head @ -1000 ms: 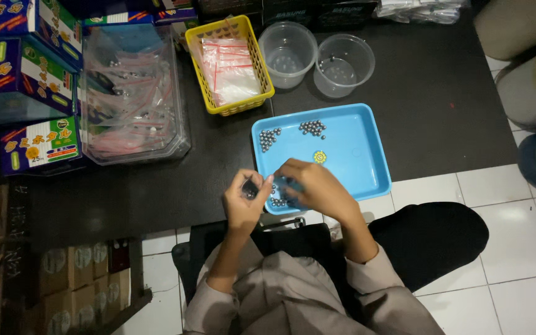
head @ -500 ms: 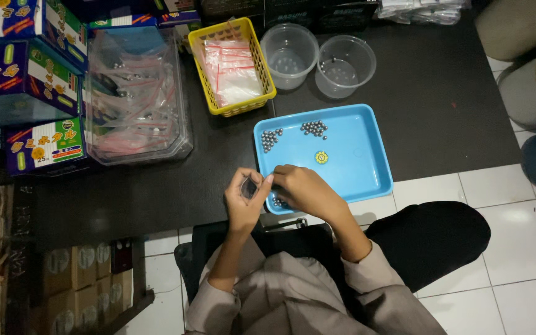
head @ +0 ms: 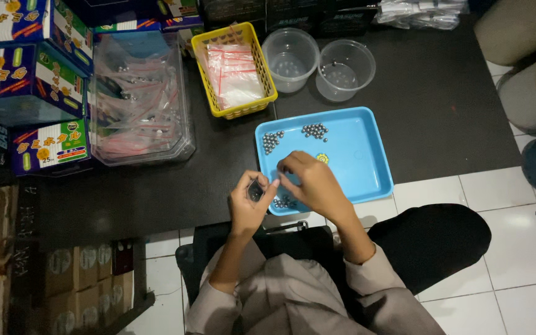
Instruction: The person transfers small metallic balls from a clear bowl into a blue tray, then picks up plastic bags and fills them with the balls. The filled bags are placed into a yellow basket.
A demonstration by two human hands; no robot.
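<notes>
Steel balls [head: 285, 201] on blue tray [head: 367, 167], black mat [head: 448, 111]; fingers [head: 274, 183] pinching a small bag [head: 255, 191].

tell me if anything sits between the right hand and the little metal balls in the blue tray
Nothing visible does. The right hand hangs over the blue tray, with ball clusters lying loose beside it. The left hand holds a small clear bag at the tray's edge.

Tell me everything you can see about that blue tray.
The blue tray is a shallow rectangle with rounded corners and a raised rim, plastic by the look of it. It lies flat on the dark mat, its near edge at the mat's border. Inside lie clusters of small dark metal balls and one yellow piece. The right hand hovers over its near left corner.
</notes>
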